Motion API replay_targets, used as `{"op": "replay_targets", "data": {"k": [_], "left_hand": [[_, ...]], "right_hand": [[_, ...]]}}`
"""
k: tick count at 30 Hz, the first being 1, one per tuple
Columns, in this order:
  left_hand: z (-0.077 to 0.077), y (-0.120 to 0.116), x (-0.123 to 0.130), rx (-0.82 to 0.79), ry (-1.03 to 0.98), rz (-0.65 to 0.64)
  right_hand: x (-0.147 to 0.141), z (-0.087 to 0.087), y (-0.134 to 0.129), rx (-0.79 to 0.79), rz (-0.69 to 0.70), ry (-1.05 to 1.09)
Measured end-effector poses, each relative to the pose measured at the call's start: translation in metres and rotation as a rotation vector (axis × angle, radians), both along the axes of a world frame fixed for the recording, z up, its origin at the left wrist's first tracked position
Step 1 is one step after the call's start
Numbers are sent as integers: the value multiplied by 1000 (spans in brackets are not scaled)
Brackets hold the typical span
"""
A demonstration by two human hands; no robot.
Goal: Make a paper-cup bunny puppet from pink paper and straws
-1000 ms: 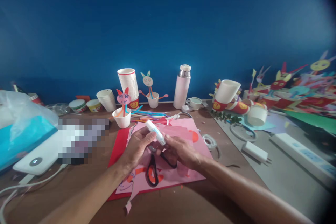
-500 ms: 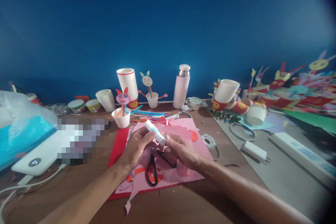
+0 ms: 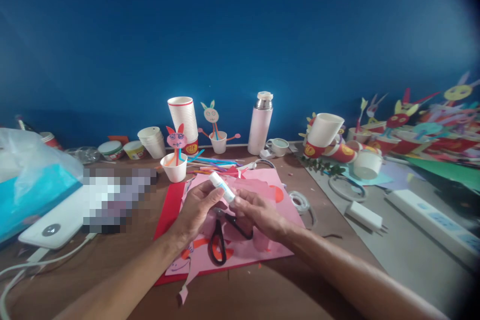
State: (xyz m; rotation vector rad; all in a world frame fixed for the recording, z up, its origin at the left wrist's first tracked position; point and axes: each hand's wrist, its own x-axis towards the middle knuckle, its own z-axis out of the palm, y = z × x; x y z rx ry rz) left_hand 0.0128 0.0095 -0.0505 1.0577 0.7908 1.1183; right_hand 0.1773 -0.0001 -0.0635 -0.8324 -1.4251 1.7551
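A white glue stick [image 3: 222,187] with pale blue print is held at a slant between both hands. My left hand [image 3: 198,205] is closed around its middle and upper end, thumb across the barrel. The lower end is pinched between the thumb and fingers of my right hand [image 3: 258,212]. Black-handled scissors [image 3: 217,240] lie just beneath the hands, their blades largely hidden. Under them spread pink paper sheets [image 3: 272,245] with orange scraps, on top of a red sheet [image 3: 165,215].
Behind the paper stand a cup puppet with a pink face [image 3: 175,166], a tall cup stack [image 3: 182,120] and a pink thermos [image 3: 260,127]. Clear tape [image 3: 299,201] lies to the right, near a charger [image 3: 365,216] and a power strip [image 3: 431,220]. A power bank [image 3: 52,230] is at left.
My right thumb has shifted slightly down and now presses on the lower end of the glue stick. The left hand keeps its hold; the view has shifted a little.
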Motion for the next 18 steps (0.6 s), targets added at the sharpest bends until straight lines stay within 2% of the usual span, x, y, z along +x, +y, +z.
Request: {"op": "replay_targets", "data": {"k": [3,6,10,14,18], "left_hand": [[2,-1,1,-6,-12,-51],[3,-1,1,-12,-3,-70],[1,-2,0,1,9,-5],[-1,-1,1,-10,1,-9],[-1,0,1,-39,-14,3]], "right_hand": [[0,-2,0,-67,60,22],[1,-2,1,-59,73,12],[0,0,1,28,3,-55],[-1,2,-1,107,-102,-134],[0,-2,-1,25,8,-47]]}}
